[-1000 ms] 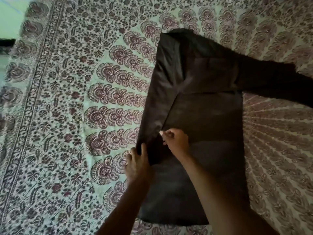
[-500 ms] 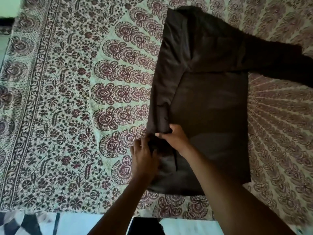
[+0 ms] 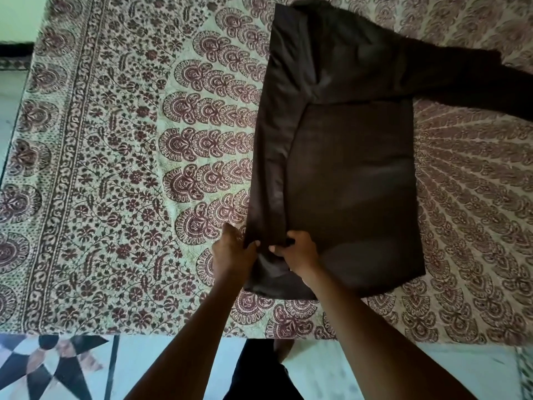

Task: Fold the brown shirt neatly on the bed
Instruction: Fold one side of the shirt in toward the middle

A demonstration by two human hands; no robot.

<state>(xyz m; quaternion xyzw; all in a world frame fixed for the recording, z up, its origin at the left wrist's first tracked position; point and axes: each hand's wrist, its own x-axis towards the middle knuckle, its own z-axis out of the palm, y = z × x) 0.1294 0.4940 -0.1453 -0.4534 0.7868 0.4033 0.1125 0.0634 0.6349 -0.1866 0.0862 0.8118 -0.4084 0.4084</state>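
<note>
Near the bed's (image 3: 86,197) front edge, both hands have slid down the folded-in left strip of the brown shirt (image 3: 352,180) toward its hem, so that side fold looks nearly settled. The left hand (image 3: 232,252) pinches the strip's outer edge while the right hand (image 3: 297,251) grips its inner edge, thumbs close together. Farther back, the right sleeve (image 3: 467,82) lies spread toward the bed's right edge, not yet folded

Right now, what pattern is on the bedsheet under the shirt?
Maroon floral and paisley print on a cream bedsheet, clearest in the head view.
</note>
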